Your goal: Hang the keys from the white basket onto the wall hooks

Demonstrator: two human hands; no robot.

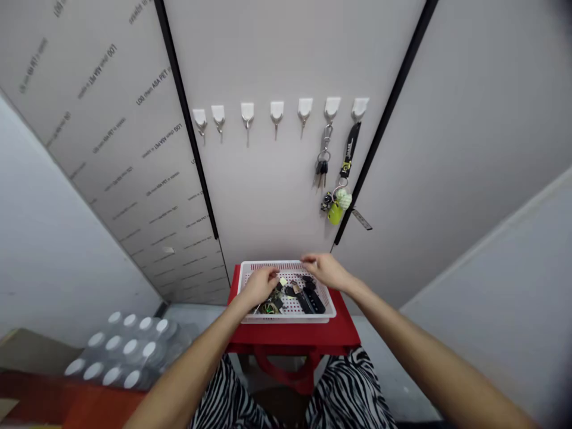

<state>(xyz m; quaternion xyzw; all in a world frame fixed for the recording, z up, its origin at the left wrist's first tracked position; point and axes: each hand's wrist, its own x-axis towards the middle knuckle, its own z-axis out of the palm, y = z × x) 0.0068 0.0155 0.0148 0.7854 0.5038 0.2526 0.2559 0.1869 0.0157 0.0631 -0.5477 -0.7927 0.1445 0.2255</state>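
Note:
A white slotted plastic basket (329,312) stands on a red surface, with keys and keychains (295,291) lying in it. My left hand (260,286) is over the basket's left half, its fingers curled and their tips drawn together; whatever they may hold is hidden. Above the far right rim, my right hand (328,271) has its fingers stretched leftward, a little blurred, the thumb apart and nothing visible between them. Below the left hand is a gold and green round trinket (269,308). A dark, long item (313,301) lies at the right of the basket.
White hooks (277,113) run in a row on the wall ahead. A key bunch (322,167) and a black strap with charms (350,152) hang from the two rightmost. Capped bottles (130,348) stand at left. The red stool (290,335) is before my knees.

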